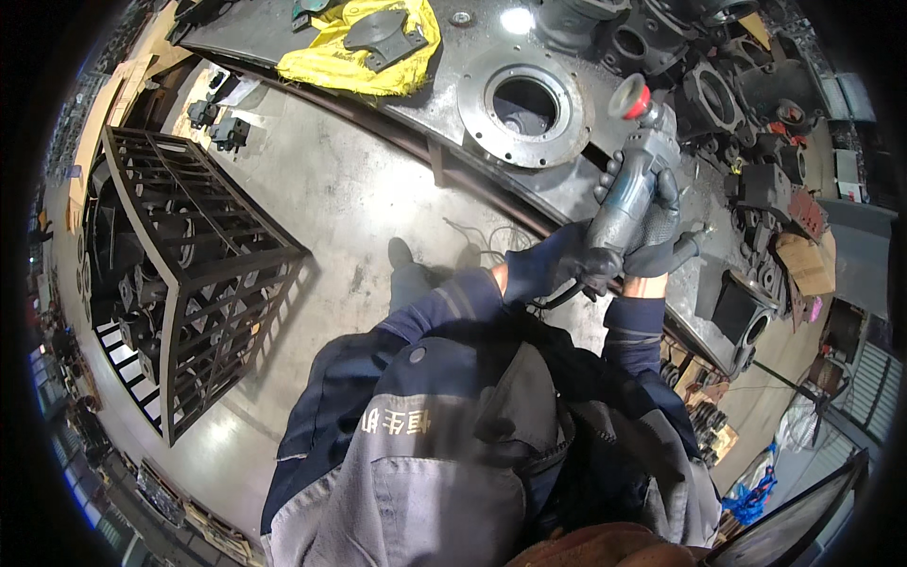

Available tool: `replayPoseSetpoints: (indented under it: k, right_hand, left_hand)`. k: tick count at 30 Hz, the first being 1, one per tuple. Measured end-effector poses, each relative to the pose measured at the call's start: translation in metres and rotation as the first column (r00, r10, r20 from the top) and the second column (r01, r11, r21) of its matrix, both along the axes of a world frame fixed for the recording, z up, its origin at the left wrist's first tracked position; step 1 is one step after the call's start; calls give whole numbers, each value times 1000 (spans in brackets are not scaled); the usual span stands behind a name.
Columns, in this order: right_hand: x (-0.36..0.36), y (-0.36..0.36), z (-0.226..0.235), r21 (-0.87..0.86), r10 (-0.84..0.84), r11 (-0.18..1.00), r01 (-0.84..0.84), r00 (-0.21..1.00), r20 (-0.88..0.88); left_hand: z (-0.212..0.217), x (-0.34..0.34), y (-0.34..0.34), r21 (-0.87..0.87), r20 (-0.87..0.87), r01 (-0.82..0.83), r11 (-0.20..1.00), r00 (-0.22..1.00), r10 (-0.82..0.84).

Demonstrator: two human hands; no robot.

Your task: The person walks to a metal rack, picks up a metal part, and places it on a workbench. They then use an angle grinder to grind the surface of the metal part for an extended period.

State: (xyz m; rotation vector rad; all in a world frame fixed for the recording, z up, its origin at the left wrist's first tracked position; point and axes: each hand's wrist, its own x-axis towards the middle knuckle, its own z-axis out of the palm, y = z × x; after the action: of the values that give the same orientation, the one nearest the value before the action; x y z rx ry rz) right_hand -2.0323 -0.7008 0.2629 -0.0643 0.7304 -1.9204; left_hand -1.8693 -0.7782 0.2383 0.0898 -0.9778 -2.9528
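A grey-blue angle grinder (pixel 624 200) is held up over the edge of the metal workbench (pixel 439 113). Its head carries a small round wheel with a red rim (pixel 630 97), pointing away from me. My right hand (pixel 658 227), in a dark glove, is closed round the grinder's body. Lower down, my left hand (pixel 570 262), also gloved, is closed at the tool's rear end, where a dark cord comes out; its fingers are partly in shadow. Just left of the grinder head, a round metal flange (pixel 479 118) with a large central hole lies flat on the bench.
A yellow sack (pixel 416 68) with a metal casting (pixel 383 36) on it lies at the bench's far left. Dark castings (pixel 710 94) crowd the right side. A dark metal rack (pixel 179 283) full of parts stands left on the floor. A cardboard box (pixel 806 262) sits far right.
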Motion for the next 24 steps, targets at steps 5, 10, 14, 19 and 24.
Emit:
replayPoseSetpoints:
  k: [5, 10, 14, 19, 24]
  right_hand:
    - [-1, 1, -3, 191, 140, 977, -100, 967, -213]
    - [5, -8, 12, 594, 346, 804, 38, 783, -518]
    - [15, -23, 20, 698, 628, 647, 307, 305, -716]
    - [34, -28, 24, 757, 838, 467, 457, 44, -544]
    - [41, -31, 24, 841, 867, 432, 325, 105, -487]
  left_hand:
    - [-4, 3, 4, 119, -73, 142, 983, 988, -134]
    - [-8, -5, 32, -94, 145, -109, 990, 982, 121]
    - [-36, -21, 50, -519, 68, -318, 793, 910, 410]
    - [-68, -18, 68, -28, 10, -377, 926, 926, 378]
    - [-65, 0, 58, -193, 51, -190, 963, 978, 203]
